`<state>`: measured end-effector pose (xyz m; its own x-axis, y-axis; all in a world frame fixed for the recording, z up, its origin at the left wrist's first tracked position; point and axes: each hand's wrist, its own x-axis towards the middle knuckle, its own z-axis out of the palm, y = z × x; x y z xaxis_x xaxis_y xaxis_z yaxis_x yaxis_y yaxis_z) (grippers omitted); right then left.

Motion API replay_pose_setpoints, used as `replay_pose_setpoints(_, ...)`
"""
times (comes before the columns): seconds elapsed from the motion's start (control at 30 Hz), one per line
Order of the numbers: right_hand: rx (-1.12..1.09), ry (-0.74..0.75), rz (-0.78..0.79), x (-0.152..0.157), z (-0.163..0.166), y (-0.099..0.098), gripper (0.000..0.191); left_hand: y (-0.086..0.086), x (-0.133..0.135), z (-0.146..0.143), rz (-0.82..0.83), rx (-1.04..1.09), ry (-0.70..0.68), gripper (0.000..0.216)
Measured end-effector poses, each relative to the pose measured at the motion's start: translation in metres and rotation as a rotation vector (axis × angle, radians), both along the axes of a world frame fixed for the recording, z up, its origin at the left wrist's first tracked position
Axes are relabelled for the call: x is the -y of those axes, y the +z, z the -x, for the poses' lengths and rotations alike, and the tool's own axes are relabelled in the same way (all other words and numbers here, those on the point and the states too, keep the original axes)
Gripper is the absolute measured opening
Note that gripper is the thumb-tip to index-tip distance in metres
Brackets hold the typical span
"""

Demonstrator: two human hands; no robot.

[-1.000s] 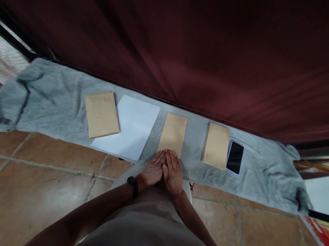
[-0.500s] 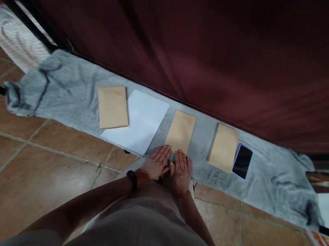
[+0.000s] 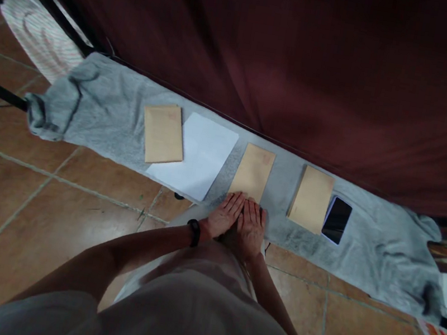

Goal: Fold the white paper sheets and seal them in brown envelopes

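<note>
My left hand [image 3: 225, 216], with a black band at the wrist, lies flat over the near end of a brown paper envelope [image 3: 253, 171]. Beside it, my right hand [image 3: 251, 230] also rests palm down on that end, fingers stretched out. The fingertips of both hands almost meet, and they hide the envelope's near edge. To the left, a stack of brown envelopes [image 3: 163, 134] partly overlaps a white sheet of paper [image 3: 202, 155]. On the right lies another stack of brown envelopes [image 3: 311, 198].
A dark-screened phone [image 3: 337, 219] lies right of the right-hand stack. Grey cloth [image 3: 380, 249] covers the narrow bench or table. Behind it hangs a dark red curtain [image 3: 308, 62]. Striped fabric [image 3: 45, 31] is at the far left, above the tiled floor [image 3: 85, 208].
The camera view has tilted slightly, shifting everything in the picture. My left hand has slid a little right, closer to my right hand. The envelopes, paper and phone keep their places.
</note>
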<state>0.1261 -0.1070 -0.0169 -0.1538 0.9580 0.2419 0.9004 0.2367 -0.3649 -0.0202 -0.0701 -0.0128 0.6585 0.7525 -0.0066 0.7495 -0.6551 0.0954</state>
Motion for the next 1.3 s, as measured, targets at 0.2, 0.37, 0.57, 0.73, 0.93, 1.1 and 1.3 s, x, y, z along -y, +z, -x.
replay_pose_setpoints(0.2,0.015,0.004,0.005,0.000,0.000,0.000,0.054,0.001,-0.003,0.002,-0.002,-0.041,-0.012,0.066)
replay_pose_setpoints(0.37,0.009,-0.015,-0.014,0.000,-0.010,-0.003,0.051,0.002,-0.003,0.010,0.016,-0.022,-0.024,0.072)
replay_pose_setpoints(0.57,0.005,-0.036,-0.029,0.003,-0.021,-0.007,0.051,0.000,-0.004,0.027,0.018,0.008,0.020,0.084)
replay_pose_setpoints(0.73,-0.004,-0.064,-0.022,0.004,-0.024,-0.004,0.050,-0.002,-0.005,0.034,0.000,0.021,0.066,0.084)
replay_pose_setpoints(0.93,-0.002,-0.038,-0.001,-0.003,-0.006,0.005,0.050,0.000,-0.004,0.032,-0.002,0.000,0.077,0.081)
replay_pose_setpoints(1.1,-0.009,0.052,0.046,-0.010,0.018,0.004,0.051,-0.002,-0.003,0.033,-0.046,-0.002,0.077,0.073)
replay_pose_setpoints(1.3,-0.015,-0.005,0.031,-0.006,0.014,0.002,0.050,-0.001,-0.003,0.035,-0.030,0.053,0.074,0.080)
